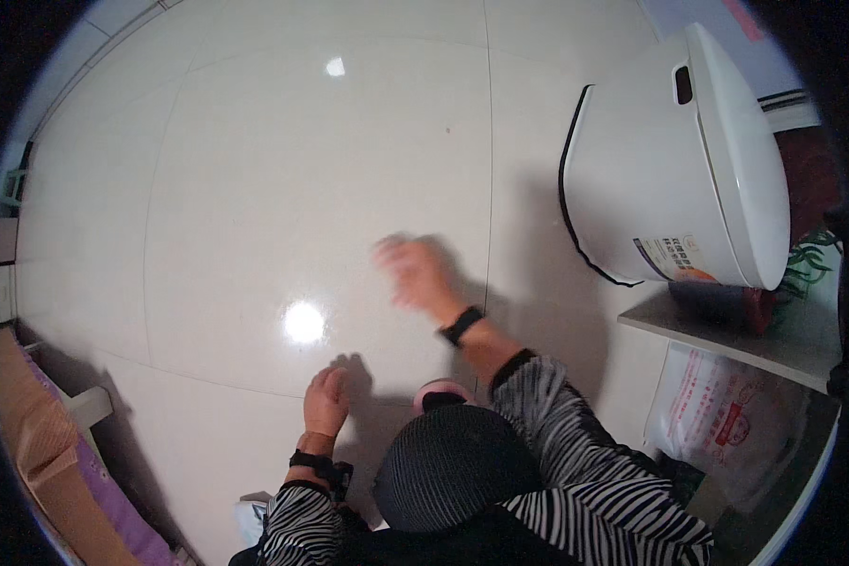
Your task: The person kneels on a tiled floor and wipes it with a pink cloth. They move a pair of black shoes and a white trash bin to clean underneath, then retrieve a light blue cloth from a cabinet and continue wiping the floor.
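My right hand point(414, 276) is stretched out over the pale tiled floor point(255, 177), blurred, with its fingers apart and nothing seen in it. Lower and to the left, my left hand point(327, 400) hangs above the floor with its fingers bent; whether anything lies inside it cannot be told. Both wrists wear black bands, and the sleeves are striped black and white. My knee in dark ribbed cloth point(460, 467) shows between the arms, with part of a pink shoe point(442, 393) just beyond it.
A white lidded bin point(644, 163) with a black rim stands at the right. Below it is a shelf point(736, 347) with a printed plastic bag point(714, 417) under its top. Brown cardboard point(42, 439) and purple cloth point(113, 502) lie at the lower left, beside a pale leg point(92, 408).
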A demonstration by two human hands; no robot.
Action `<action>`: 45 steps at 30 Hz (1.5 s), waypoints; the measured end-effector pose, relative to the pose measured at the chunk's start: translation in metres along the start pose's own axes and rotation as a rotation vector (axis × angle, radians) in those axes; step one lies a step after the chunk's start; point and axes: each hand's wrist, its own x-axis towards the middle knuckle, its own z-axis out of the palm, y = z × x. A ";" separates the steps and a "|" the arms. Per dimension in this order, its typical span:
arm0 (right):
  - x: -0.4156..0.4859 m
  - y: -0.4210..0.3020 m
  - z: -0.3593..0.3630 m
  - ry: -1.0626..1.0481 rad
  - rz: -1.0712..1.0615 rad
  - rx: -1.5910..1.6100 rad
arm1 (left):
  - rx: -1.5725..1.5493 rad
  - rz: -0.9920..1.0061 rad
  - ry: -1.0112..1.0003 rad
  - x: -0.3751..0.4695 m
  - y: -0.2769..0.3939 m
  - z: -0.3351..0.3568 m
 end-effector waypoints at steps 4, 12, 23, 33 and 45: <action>0.030 -0.032 -0.170 0.510 0.340 0.008 | 0.057 0.069 0.028 0.015 -0.002 0.017; 0.058 0.046 0.012 0.072 -0.528 -1.037 | 0.279 -0.001 -0.120 0.022 0.013 0.035; 0.056 0.000 0.014 -0.047 0.073 -0.062 | 0.328 -0.116 -0.217 0.015 0.008 0.015; 0.189 0.004 -0.120 0.438 -0.380 -1.310 | 0.370 -0.075 -0.402 0.024 0.016 0.006; 0.018 0.032 0.155 -0.611 0.122 -0.414 | 0.260 -0.078 -0.237 0.008 -0.005 0.006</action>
